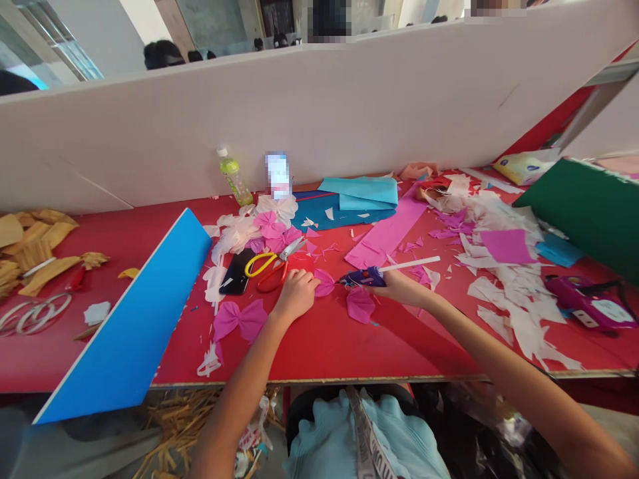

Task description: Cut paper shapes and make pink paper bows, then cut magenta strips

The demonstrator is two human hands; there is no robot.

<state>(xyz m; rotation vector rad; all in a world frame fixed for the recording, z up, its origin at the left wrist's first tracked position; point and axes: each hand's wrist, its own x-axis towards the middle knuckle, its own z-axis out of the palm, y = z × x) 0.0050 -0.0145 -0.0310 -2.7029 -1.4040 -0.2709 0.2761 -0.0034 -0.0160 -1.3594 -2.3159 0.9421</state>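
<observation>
My right hand (400,287) is closed round a dark blue glue gun (367,277), with a white glue stick (417,263) poking out of its back end. The nozzle points left and meets the edge of a pink paper petal piece (325,283). That piece is pinched in the fingers of my left hand (298,293). Just below the glue gun lies another pink paper piece (360,305). A pink paper bow shape (240,320) rests left of my left forearm. Scissors with one yellow and one red handle (272,266) lie beyond my left hand, partly over a black phone (236,273).
A blue board (134,319) stands on the left, a green board (584,213) on the right. White paper scraps (519,299) cover the right side. A bottle (234,178) and a lit phone (277,174) stand at the back wall. Folded blue paper (367,193) lies nearby.
</observation>
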